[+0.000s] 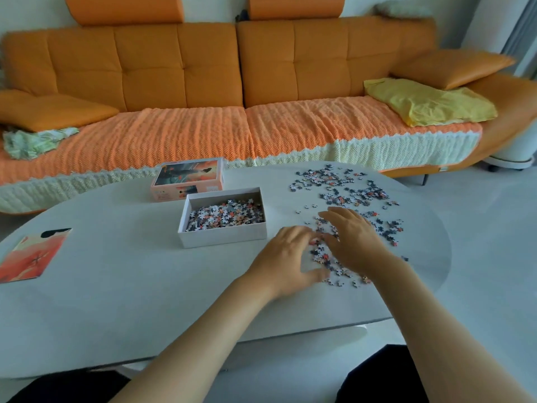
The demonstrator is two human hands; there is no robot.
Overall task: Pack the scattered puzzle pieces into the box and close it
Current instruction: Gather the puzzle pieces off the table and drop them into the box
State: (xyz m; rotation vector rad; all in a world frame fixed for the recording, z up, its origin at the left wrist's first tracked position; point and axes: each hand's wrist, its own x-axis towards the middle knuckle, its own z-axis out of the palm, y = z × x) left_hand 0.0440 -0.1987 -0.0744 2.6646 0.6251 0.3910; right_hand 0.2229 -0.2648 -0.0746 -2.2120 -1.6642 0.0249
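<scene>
many small multicoloured cardboard puzzle pieces [321,254]: likely light, loose. left hand [286,257], right hand [353,242] grip spread, cupping them; scoop from sides.

table [122,286]: smooth matt white | box [223,238]: matt cardboard | sofa [180,68]: smooth leather-like | throw [174,135]: ribbed knit

Worktop [116,286]: plain pale grey-white.
Box [222,238]: plain white walls.
Pieces [225,215] inside box: speckle of white, dark blue-grey and orange-red.
Loose pieces [343,187] right of box: same mix.
Lid [189,177] behind box: peach sides, top printed dark grey with orange.
Card [32,254] far left of box: orange-red wash, black patch.
Sofa [174,68] beyond box: orange, square-tufted.
Throw [174,135]: orange ribbed knit, cream border.
Yellow cloth [430,104]: plain.
Green cloth [32,142]: green-and-white print.
</scene>
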